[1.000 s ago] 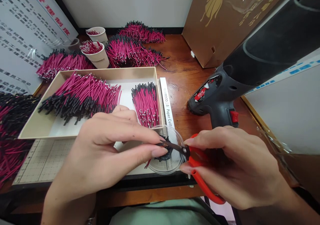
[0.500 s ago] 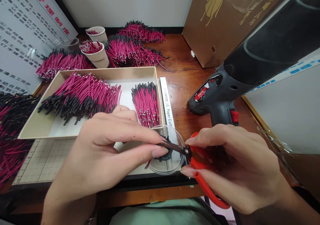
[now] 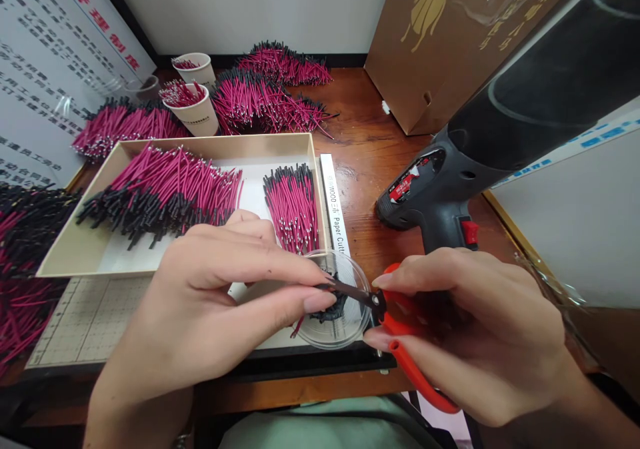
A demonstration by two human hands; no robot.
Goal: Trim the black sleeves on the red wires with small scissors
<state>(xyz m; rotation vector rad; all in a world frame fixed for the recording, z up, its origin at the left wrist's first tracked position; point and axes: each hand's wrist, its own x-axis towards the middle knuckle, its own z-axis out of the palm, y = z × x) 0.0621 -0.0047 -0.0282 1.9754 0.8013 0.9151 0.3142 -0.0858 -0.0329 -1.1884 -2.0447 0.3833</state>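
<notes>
Red-handled scissors (image 3: 423, 382) are in my right hand (image 3: 480, 336), its fingers and thumb around the loops. Their dark blades point left and reach the fingertips of my left hand (image 3: 215, 296). That hand has thumb and index finger pinched together over a short red wire (image 3: 297, 328); its end pokes out below the thumb, and the rest is hidden by the fingers. Right under the fingertips is a round clear plastic dish (image 3: 353, 326) with small black pieces (image 3: 333, 309) in it.
A cream box tray (image 3: 215, 144) holds two bunches of red wires with black sleeves. Paper cups (image 3: 200, 117) and more wire piles (image 3: 260, 102) stand behind it. A paper cutter (image 3: 334, 199) lies beneath. At right are a black heat gun (image 3: 450, 176) and a brown carton (image 3: 425, 49).
The scissors and my right hand have shifted very slightly to the right. My left hand keeps its pinch in nearly the same place.
</notes>
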